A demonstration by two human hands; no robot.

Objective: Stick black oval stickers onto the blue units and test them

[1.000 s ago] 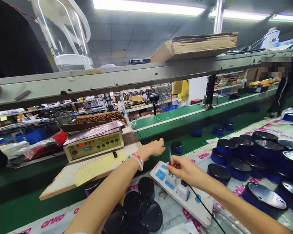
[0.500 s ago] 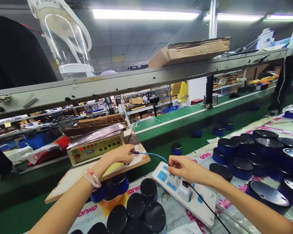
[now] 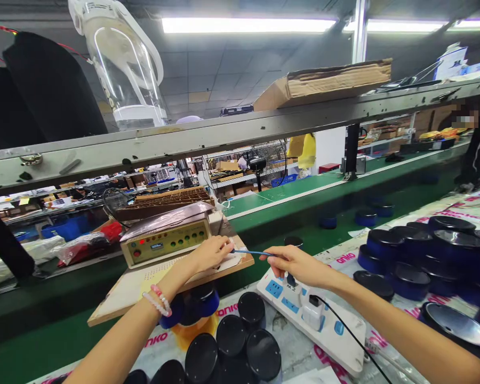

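Note:
A short blue cable [image 3: 253, 252] stretches between my two hands. My left hand [image 3: 212, 253] is closed on its dark end, above a wooden board [image 3: 116, 301] in front of a metal test box [image 3: 176, 234] with a lit red light. My right hand [image 3: 290, 262], fingers pinched, grips the cable's other end just above a white power strip [image 3: 346, 349]. Two white plug-in chargers sit in the strip. The nearer charger [image 3: 312, 316] has a black cable plugged into it; the other [image 3: 291, 296] is partly hidden by my right hand.
Dark round lids or housings [image 3: 202, 357] stand in front, with more blue-black ones [image 3: 408, 280] at the right. A green conveyor belt [image 3: 264, 200] runs behind. Overhead, a metal shelf [image 3: 224, 128] carries a cardboard box [image 3: 336, 82] and a clear jug [image 3: 122, 74].
My right hand has lifted slightly off the power strip and come closer to my left hand. The blue cable is straighter. The whole view has shifted a little.

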